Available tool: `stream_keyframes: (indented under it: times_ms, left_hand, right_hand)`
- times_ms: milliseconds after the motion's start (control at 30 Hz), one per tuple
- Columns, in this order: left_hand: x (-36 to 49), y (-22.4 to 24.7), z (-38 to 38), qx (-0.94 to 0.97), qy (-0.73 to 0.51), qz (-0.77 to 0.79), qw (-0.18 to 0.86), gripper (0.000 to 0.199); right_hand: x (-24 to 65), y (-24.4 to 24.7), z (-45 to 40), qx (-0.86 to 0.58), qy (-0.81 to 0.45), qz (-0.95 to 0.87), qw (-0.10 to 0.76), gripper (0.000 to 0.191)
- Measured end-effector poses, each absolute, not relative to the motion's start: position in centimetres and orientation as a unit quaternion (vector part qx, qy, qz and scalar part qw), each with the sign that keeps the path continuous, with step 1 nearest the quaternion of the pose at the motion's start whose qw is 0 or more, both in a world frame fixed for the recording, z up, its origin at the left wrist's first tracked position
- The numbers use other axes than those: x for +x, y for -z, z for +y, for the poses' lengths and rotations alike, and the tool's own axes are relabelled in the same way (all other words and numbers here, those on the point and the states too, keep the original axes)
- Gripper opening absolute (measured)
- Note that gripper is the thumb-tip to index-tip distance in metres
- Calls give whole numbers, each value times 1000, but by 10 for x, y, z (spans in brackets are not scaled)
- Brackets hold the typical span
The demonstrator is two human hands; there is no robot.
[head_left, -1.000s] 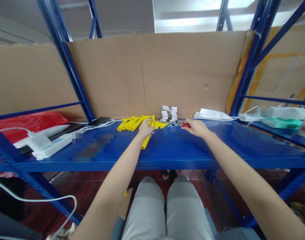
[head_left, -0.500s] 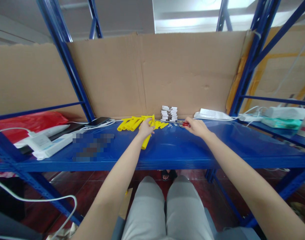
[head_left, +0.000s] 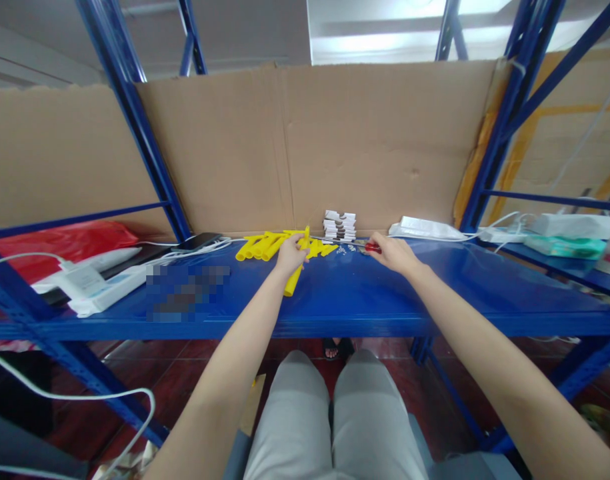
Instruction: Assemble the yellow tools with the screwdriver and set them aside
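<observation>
My left hand is closed around a yellow tube, whose lower end points toward the shelf's front edge. In my right hand is a screwdriver with a red handle, its thin metal shaft pointing left toward the tube. Where the tip meets the tube is too small to make out. Left of my left hand lie several more yellow tubes. Short yellow pieces rest between my hands, with small pale bits beside them. Behind the shaft stands a stack of white pieces with dark notches.
The blue shelf is backed by a cardboard sheet. At left are a power strip, a red bag, cables and a dark phone-like item. A white packet lies at right. Blue posts stand on both sides.
The view has shifted very slightly. Both hands keep their holds, with hardly any visible movement of the tube or the screwdriver.
</observation>
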State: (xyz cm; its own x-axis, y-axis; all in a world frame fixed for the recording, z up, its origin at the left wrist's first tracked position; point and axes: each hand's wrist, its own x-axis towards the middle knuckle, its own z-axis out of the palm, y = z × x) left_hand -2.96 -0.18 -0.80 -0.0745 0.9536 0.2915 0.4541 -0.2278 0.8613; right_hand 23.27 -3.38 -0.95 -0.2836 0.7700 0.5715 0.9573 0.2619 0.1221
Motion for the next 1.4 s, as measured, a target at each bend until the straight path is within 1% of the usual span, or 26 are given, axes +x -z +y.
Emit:
stream_keyframes:
  times_ms: [267,467,567,767,1000,1100,1200,1400]
  left_hand:
    - [-29,5,-5,626,-467,572,251,56]
    - [-28,3,-8,626,-462,576,252,55]
    - [-28,4,-6,625,-464,574,253,55]
    - [-28,7,-2,627,-473,568,246,55]
    - [-28,6,-4,628,-469,569,249,56]
    - [-29,7,-2,630,-471,564,250,56]
    - [-29,8,0,628,-479,563,244,57]
    - [-29,7,-2,632,-475,561,245,57]
  right_hand:
    - [236,13,-31,-518,213,-796,228,32]
    - [237,12,-32,-562,207,-769,223,26]
    - [237,11,-35,-553,218,-776,212,22]
    - [236,12,-34,-527,223,-792,216,31]
    - [234,11,-35,-572,229,-756,220,27]
    - [235,10,-36,-545,242,-771,221,24]
    - [238,11,-35,-517,249,-786,229,29]
    - [237,14,-33,-524,222,-787,237,33]
